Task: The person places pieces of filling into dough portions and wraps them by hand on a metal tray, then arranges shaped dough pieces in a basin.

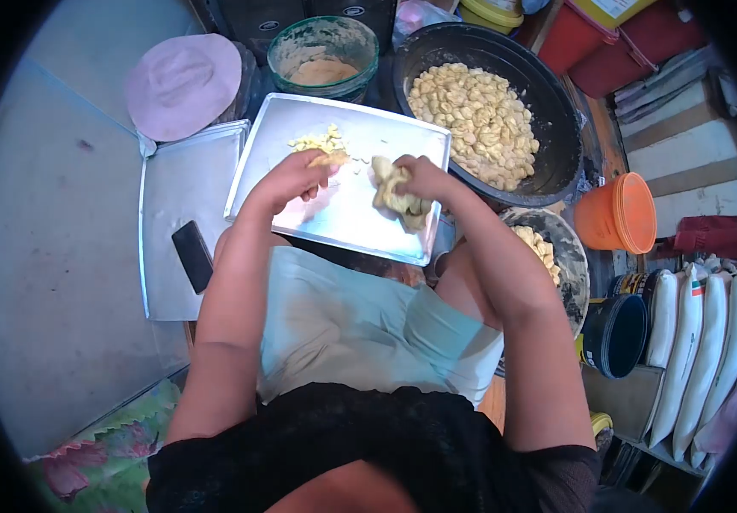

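Crowding the metal tray (394, 124) are a black tub (558, 120) of knobbly pieces (475, 120) and a green-rimmed bowl (285, 64); a phone (192, 256) lies on a second tray (163, 222). White sacks (710, 350) stand at far right. Over the shiny first tray, the left hand (294, 179) pinches a small yellowish piece (331, 160); the right hand (425, 178) grips a folded, pale lump (388, 192).

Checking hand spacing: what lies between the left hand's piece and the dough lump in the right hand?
The head view shows metal tray there, with small yellowish bits.
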A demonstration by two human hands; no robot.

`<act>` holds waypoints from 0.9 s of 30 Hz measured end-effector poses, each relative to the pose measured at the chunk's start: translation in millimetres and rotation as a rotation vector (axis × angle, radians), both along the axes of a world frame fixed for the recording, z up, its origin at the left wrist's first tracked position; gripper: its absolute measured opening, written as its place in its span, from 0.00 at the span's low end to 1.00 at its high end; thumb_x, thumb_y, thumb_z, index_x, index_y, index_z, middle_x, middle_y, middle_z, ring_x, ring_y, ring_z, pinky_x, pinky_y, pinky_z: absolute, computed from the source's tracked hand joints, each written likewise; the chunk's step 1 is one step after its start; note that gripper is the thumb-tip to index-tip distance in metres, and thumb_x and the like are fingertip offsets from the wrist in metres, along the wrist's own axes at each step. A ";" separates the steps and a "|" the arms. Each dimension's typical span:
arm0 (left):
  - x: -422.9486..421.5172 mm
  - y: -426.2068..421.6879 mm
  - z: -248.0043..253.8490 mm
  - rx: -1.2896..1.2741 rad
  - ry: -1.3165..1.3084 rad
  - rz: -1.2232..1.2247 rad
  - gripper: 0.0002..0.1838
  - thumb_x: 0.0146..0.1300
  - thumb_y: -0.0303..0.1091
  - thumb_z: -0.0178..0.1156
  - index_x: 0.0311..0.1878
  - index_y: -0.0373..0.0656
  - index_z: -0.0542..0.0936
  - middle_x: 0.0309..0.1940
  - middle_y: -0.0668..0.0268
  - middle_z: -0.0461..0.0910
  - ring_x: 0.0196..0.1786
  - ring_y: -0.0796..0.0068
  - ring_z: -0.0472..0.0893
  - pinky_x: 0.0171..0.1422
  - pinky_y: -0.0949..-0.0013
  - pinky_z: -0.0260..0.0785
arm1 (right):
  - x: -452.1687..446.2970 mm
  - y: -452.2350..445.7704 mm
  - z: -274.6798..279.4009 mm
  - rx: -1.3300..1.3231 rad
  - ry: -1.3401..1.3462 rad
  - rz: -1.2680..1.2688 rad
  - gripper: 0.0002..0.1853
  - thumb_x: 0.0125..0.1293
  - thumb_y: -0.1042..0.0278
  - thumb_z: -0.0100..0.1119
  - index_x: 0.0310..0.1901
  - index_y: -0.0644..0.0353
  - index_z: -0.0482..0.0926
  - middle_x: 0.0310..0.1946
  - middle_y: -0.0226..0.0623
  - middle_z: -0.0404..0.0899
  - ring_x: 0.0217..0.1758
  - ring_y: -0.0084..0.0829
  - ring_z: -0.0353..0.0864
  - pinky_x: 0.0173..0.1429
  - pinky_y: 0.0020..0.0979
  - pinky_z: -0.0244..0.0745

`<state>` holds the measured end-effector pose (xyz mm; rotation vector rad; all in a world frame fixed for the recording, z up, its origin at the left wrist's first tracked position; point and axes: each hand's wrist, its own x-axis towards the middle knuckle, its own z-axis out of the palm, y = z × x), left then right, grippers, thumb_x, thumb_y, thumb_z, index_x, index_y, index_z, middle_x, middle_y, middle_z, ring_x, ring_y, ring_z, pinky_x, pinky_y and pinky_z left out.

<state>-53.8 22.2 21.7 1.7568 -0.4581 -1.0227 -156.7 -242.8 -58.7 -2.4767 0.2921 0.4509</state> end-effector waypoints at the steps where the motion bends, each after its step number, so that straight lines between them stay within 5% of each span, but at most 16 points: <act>1: 5.9 0.2 3.4 0.006 -0.011 0.062 0.11 0.64 0.40 0.58 0.41 0.44 0.75 0.25 0.71 0.76 0.20 0.84 0.69 0.25 0.77 0.61 | -4.1 16.9 11.5 -0.026 0.012 0.030 0.38 0.47 0.58 0.69 0.62 0.50 0.68 0.54 0.51 0.70 0.52 0.48 0.78 0.56 0.38 0.74; 6: 30.2 -13.0 17.8 -0.388 0.028 0.397 0.15 0.66 0.40 0.56 0.50 0.40 0.75 0.34 0.66 0.78 0.33 0.80 0.77 0.36 0.75 0.69 | -16.4 75.0 35.2 -0.332 0.025 0.160 0.35 0.55 0.62 0.62 0.66 0.44 0.61 0.57 0.41 0.67 0.57 0.46 0.75 0.53 0.50 0.74; 7: 32.4 -15.8 20.4 -0.439 -0.012 0.452 0.16 0.66 0.39 0.56 0.52 0.40 0.74 0.36 0.65 0.79 0.36 0.78 0.78 0.38 0.74 0.71 | -15.0 89.0 43.6 -0.461 0.067 0.139 0.29 0.57 0.63 0.59 0.63 0.44 0.66 0.57 0.39 0.67 0.61 0.45 0.70 0.49 0.59 0.72; 10: 43.6 -13.1 9.2 -0.516 0.031 0.509 0.19 0.67 0.39 0.55 0.57 0.40 0.73 0.41 0.63 0.79 0.43 0.75 0.79 0.42 0.71 0.73 | -14.5 97.5 29.0 -0.774 -0.277 0.271 0.25 0.58 0.64 0.58 0.59 0.45 0.70 0.57 0.40 0.67 0.63 0.46 0.67 0.45 0.67 0.69; 15: 55.4 -4.7 0.8 -0.481 0.055 0.635 0.17 0.69 0.39 0.54 0.55 0.41 0.72 0.41 0.62 0.80 0.42 0.73 0.79 0.42 0.70 0.74 | 12.3 74.2 53.6 -0.284 -0.069 0.172 0.29 0.49 0.61 0.63 0.56 0.52 0.73 0.54 0.44 0.68 0.57 0.50 0.68 0.57 0.41 0.74; 18: 66.8 0.3 4.5 -0.567 0.077 0.653 0.15 0.69 0.37 0.53 0.54 0.40 0.71 0.42 0.60 0.79 0.42 0.71 0.80 0.43 0.69 0.75 | 37.1 17.6 33.4 -0.026 0.006 0.260 0.33 0.44 0.57 0.69 0.56 0.52 0.73 0.50 0.44 0.71 0.51 0.42 0.75 0.52 0.38 0.76; 21: 77.9 0.3 -6.3 -0.647 0.045 0.678 0.15 0.69 0.35 0.52 0.54 0.36 0.70 0.45 0.58 0.77 0.43 0.67 0.81 0.46 0.66 0.76 | 51.3 -10.5 31.7 0.327 0.228 0.075 0.30 0.49 0.54 0.71 0.55 0.52 0.74 0.38 0.34 0.74 0.40 0.29 0.76 0.46 0.31 0.74; 22: 80.1 0.9 -13.1 -0.646 0.083 0.700 0.15 0.69 0.33 0.52 0.55 0.36 0.70 0.46 0.57 0.77 0.43 0.66 0.81 0.46 0.66 0.76 | 56.7 -7.4 41.9 0.450 0.350 -0.103 0.25 0.50 0.60 0.69 0.52 0.52 0.76 0.36 0.34 0.75 0.40 0.28 0.76 0.45 0.31 0.74; 27: 85.6 1.6 -23.3 -0.755 0.225 0.684 0.17 0.65 0.24 0.50 0.57 0.33 0.67 0.48 0.53 0.75 0.44 0.60 0.81 0.49 0.64 0.77 | 69.0 4.6 -15.6 0.080 -0.302 -0.087 0.16 0.52 0.69 0.61 0.45 0.54 0.80 0.35 0.37 0.77 0.42 0.35 0.79 0.47 0.35 0.73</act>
